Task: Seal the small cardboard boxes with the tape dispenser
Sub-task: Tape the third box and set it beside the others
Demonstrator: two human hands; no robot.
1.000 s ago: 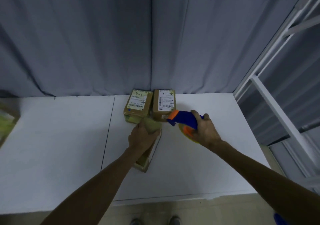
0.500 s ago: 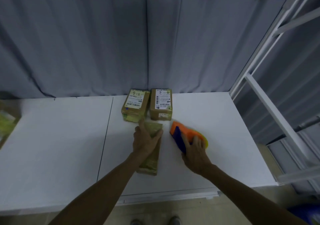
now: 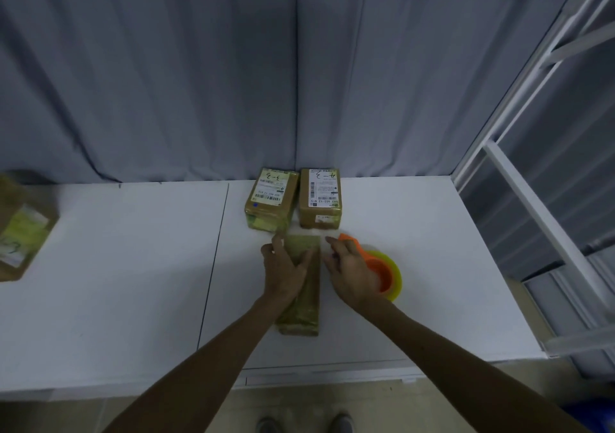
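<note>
A long narrow cardboard box [image 3: 304, 303] lies flat on the white table [image 3: 133, 266], its far end towards two labelled boxes. My left hand [image 3: 286, 269] rests on the box's far half, thumb across its top. My right hand [image 3: 349, 269] hovers just right of the box with fingers loosely spread, holding nothing. The tape dispenser [image 3: 382, 269], orange with a yellow tape roll, lies on the table right behind that hand. A box marked "3-3" [image 3: 271, 198] and a box marked "4-3" [image 3: 320, 196] stand side by side against the curtain.
A brown package [image 3: 20, 229] with a green label lies at the table's far left. A grey curtain hangs behind the table. A white metal frame [image 3: 532, 213] rises at the right edge. My shoes show on the floor below the front edge.
My right hand set the tape dispenser down on the table, let go of it and moved left beside the long box. The box now lies flat under my left hand.
</note>
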